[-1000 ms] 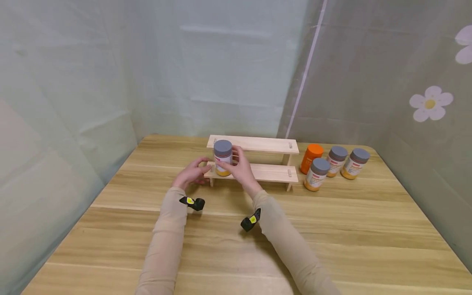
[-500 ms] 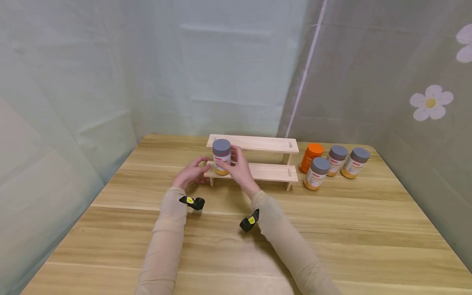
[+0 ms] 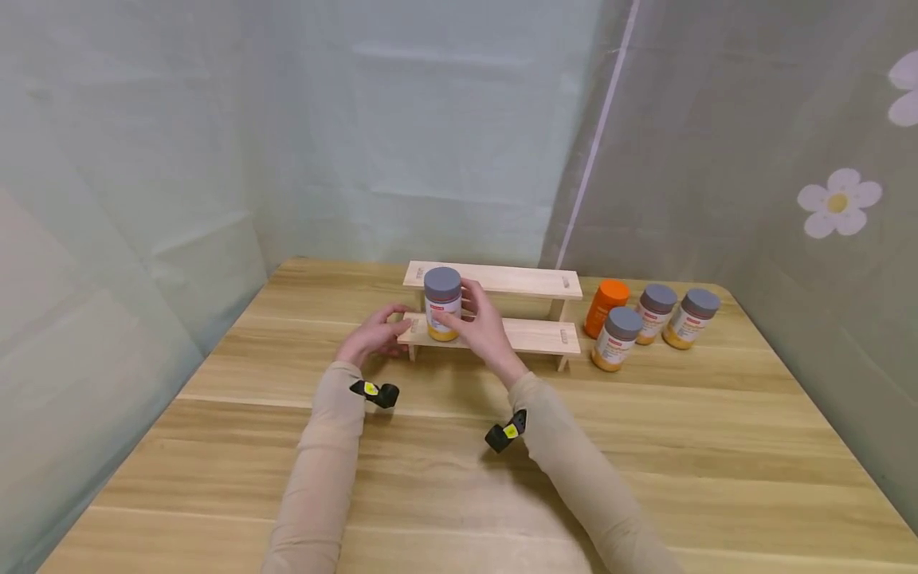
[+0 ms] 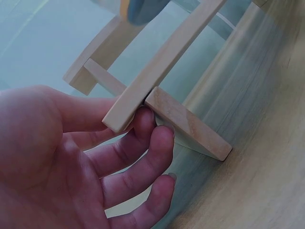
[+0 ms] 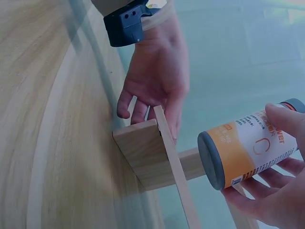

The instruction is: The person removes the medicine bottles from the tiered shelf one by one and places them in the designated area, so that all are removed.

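Observation:
My left hand (image 3: 370, 335) holds the left end of a two-tier wooden shelf (image 3: 531, 336). In the left wrist view its thumb and curled fingers (image 4: 138, 176) pinch the end of the lower board, beside the support leg (image 4: 188, 124). My right hand (image 3: 488, 327) grips a supplement bottle (image 3: 442, 307) with a grey lid and a white and orange label. The bottle is over the left part of the lower board. In the right wrist view, the bottle (image 5: 252, 143) stands a little apart from the board, thumb on one side and fingers on the other.
To the right of the shelf stand several bottles: an orange one (image 3: 606, 309) and grey-lidded ones (image 3: 617, 341), (image 3: 655, 315), (image 3: 690, 319). The upper board (image 3: 502, 279) rises behind the lower one. A curtain (image 3: 430, 143) hangs behind the wooden table (image 3: 445, 494).
My right hand and its bottle shift very slightly left, then a little to the right along the lower board. My left hand stays at the shelf's left end.

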A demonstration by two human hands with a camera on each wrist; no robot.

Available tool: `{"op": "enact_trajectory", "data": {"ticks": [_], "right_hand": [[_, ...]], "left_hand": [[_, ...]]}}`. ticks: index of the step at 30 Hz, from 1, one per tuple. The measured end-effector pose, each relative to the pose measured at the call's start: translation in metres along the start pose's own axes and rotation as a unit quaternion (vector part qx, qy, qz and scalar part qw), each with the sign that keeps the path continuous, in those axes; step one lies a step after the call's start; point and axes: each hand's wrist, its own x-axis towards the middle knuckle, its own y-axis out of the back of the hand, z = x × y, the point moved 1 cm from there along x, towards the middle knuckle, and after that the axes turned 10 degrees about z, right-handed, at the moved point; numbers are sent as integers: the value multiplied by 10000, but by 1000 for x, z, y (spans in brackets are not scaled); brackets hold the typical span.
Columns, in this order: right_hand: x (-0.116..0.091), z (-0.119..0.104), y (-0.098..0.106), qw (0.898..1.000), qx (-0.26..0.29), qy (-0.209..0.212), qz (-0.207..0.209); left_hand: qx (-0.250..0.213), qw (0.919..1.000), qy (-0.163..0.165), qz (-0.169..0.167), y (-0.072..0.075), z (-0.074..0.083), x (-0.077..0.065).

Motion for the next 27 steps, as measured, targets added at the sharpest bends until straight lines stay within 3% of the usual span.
{"op": "enact_trajectory", "data": {"ticks": [12,27], "right_hand": [[-7,4,23,9993,-150,304,-170],[-4,2,79,9994,-202,103,-244]], "left_hand": [[34,10000,-6,43,-4,-1,-1],[191,9998,-50,99,-1,0,-1]]}}
